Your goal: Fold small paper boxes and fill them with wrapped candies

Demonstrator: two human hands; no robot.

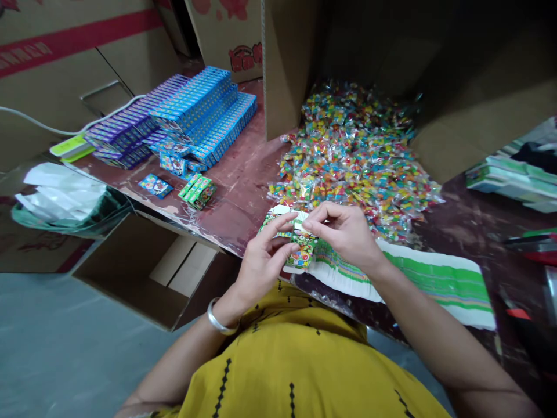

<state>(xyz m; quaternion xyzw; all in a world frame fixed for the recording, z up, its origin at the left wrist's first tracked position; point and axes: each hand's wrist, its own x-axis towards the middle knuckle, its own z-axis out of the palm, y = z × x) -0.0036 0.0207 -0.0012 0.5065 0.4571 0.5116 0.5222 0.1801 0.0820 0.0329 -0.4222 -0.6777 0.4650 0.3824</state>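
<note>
Remotely, I see the left hand (263,255) with its grip bent around a printed green carton (304,258), thumb and fingers holding it just off centre toward five o'clock; the right hand (348,235) brings thumb and fingertips nearly together, pinching at the carton's upper end; flattened cartons (435,276) line the worktop (237,157) toward four o'clock; wrapped sweets (348,168) heap at one o'clock.

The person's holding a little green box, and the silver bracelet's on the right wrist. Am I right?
Not quite: the head view shows the silver bracelet on the left wrist, not the right. The little green box is indeed being held.
</note>
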